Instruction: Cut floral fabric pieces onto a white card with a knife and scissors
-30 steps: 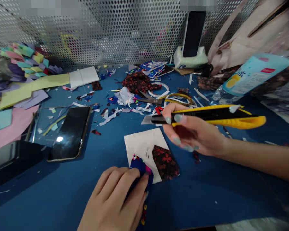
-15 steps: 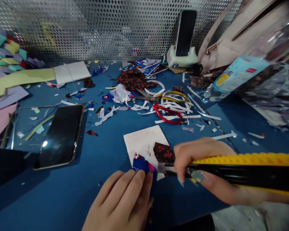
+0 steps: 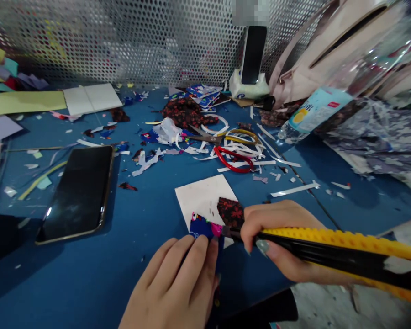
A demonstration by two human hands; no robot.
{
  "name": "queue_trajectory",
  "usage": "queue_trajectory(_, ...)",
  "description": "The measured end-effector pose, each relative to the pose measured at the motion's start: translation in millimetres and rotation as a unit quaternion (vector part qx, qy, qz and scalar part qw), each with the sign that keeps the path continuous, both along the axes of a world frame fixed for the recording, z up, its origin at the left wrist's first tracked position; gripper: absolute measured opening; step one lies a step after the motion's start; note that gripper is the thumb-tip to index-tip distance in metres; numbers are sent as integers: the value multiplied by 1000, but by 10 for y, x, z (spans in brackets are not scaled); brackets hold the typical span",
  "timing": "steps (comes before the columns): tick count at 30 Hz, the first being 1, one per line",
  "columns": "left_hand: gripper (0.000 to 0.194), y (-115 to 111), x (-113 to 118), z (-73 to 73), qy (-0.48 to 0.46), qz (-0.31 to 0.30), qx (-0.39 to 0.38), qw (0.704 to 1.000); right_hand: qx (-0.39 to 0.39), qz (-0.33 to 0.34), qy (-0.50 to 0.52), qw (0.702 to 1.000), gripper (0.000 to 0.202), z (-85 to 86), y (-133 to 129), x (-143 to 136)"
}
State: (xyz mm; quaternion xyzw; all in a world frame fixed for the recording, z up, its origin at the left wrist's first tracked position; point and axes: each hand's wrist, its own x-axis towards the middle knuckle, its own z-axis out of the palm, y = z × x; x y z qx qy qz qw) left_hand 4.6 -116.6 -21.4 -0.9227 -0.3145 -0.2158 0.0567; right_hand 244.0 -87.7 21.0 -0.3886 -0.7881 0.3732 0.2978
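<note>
blue fabric [image 3: 200, 227] lies partly on the white card [image 3: 199, 194], pressed by your left hand [image 3: 181, 281], fingers together. your right hand [image 3: 279, 217], curled round the yellow cutter [image 3: 329, 256], has dropped since a second ago, blade now at the fabric, covering part of a floral scrap [image 3: 230, 210]. beyond, scissors [image 3: 213, 139] lie among white strips [image 3: 265, 163].

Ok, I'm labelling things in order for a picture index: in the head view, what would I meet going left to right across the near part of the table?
Dark object at the left edge → flat phone → left hand → red-and-black floral piece → right hand.
</note>
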Motion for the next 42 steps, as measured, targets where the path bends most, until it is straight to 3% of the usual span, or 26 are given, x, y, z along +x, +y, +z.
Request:
queue_trajectory(6, 34, -36, -20, -44, 11, -2, -7, 1000, -26, 11, -52, 998, 12, 13, -15, -72)
queue_trajectory(17, 37, -47, -56, -87, 21, -18, -3, 1000, -40, -43, -63, 996, 21, 1, 6, -210)
queue_trajectory(28, 35, -30, -47, -96, 26, -20, -5, 999, 38, -50, 13, 998, 21, -31, -92, -159)
queue_trajectory(42, 34, -18, -31, -101, 16, -13, 8, 1000, 38, -35, -26, 998, 20, -48, -45, -175)
